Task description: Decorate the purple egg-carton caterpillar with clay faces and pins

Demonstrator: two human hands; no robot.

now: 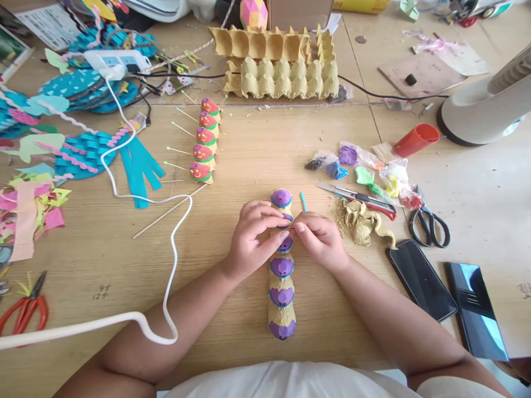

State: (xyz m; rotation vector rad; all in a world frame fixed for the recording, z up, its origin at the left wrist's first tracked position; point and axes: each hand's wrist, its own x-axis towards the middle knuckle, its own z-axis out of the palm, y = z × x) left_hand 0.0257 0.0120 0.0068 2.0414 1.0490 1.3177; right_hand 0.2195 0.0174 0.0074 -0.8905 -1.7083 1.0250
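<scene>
A strip of several egg-carton cups (282, 267) with purple clay caps edged in blue runs front to back on the table before me. My left hand (256, 235) is over its far part from the left, thumb and fingers curved toward the second and third cups. From the right, my right hand (318, 235) meets it with thumb and forefinger pinched together; something tiny and dark shows at the fingertips, too small to name. The fingertips of both hands nearly touch. Just beyond them lies a small blue stick tool (303, 202).
Left: a white cable (175, 249), a row of red-and-green cups (204, 136), paper crafts, red-handled pliers (30, 310). Right: clay bags (348, 154), a cutter (360, 196), carton scraps (363, 223), scissors (429, 224), two phones (422, 281). Egg cartons (290, 78) stand behind.
</scene>
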